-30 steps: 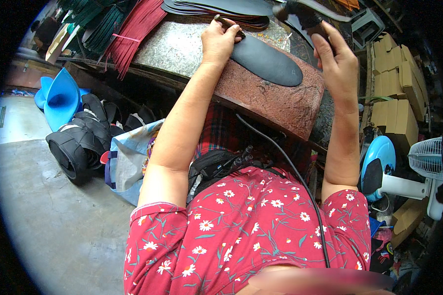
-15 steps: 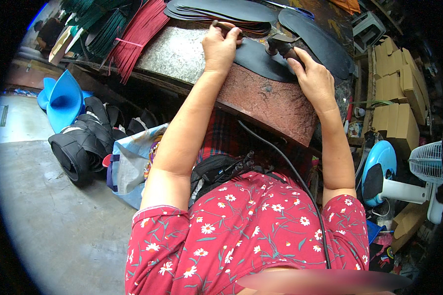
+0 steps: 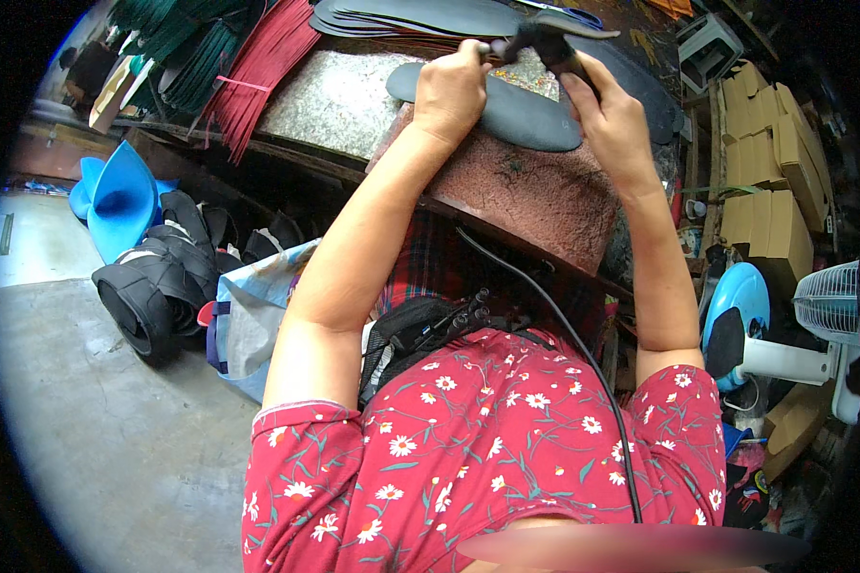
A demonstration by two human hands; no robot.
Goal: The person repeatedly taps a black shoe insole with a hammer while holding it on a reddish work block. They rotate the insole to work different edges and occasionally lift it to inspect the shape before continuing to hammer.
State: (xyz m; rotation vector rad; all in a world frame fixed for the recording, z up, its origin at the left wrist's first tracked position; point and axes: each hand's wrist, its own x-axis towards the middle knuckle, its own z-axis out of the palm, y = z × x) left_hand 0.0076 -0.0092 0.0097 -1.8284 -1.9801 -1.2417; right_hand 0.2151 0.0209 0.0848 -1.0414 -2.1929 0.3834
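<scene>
A dark grey shoe-sole-shaped sheet (image 3: 530,124) lies flat on a worn reddish-brown board (image 3: 521,196) on the workbench. Over its middle, my left hand (image 3: 449,91) is closed around a short rod-like metal tool, probably a punch (image 3: 493,53); its lower end is hidden. My right hand (image 3: 607,119) grips the dark handle of a hammer (image 3: 545,40), whose curved claw points right. The hammer's striking end is close to the top of the rod; whether they touch I cannot tell.
Stacked dark sole sheets (image 3: 416,19) lie behind my hands, with more sheets (image 3: 640,91) to the right. Red strips (image 3: 263,72) and green strips (image 3: 201,76) hang over the bench's left edge. A black cable (image 3: 545,296) crosses my lap. Cardboard boxes (image 3: 769,224) and a fan (image 3: 827,301) stand right.
The hammer has risen and moved toward the rod in my left hand. The sole sheet has shifted left and toward me, with its left end now showing beyond my left hand.
</scene>
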